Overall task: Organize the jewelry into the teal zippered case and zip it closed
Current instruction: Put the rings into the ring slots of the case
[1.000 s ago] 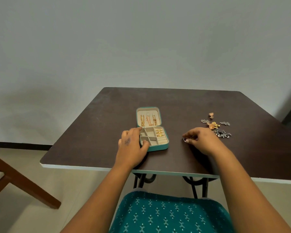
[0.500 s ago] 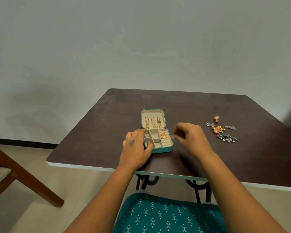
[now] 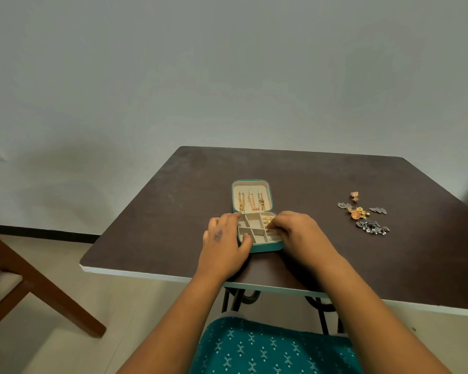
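The teal zippered case (image 3: 265,248) lies open near the table's front edge, its lid (image 3: 271,197) flat behind it with gold chains (image 3: 250,202) hung inside. The beige tray has empty compartments on the left and gold rings (image 3: 268,218) in the roll slots on the right. My left hand (image 3: 222,244) grips the case's left side, thumb on the front rim. My right hand (image 3: 297,233) rests over the right side, fingertips pinched at the ring slots; the small ring they carried is hidden by the fingers. Loose gold and silver pieces (image 3: 360,213) lie on the table to the right.
The dark brown table (image 3: 173,211) has a white front edge and stands against a plain wall. A dark silver piece (image 3: 372,228) is the nearest of the loose jewelry. A wooden chair leg (image 3: 38,287) slants at the left, off the table.
My right hand lifted a small ring from the table beside the loose pile and moved left to the case's ring slots. The left hand stayed on the case.
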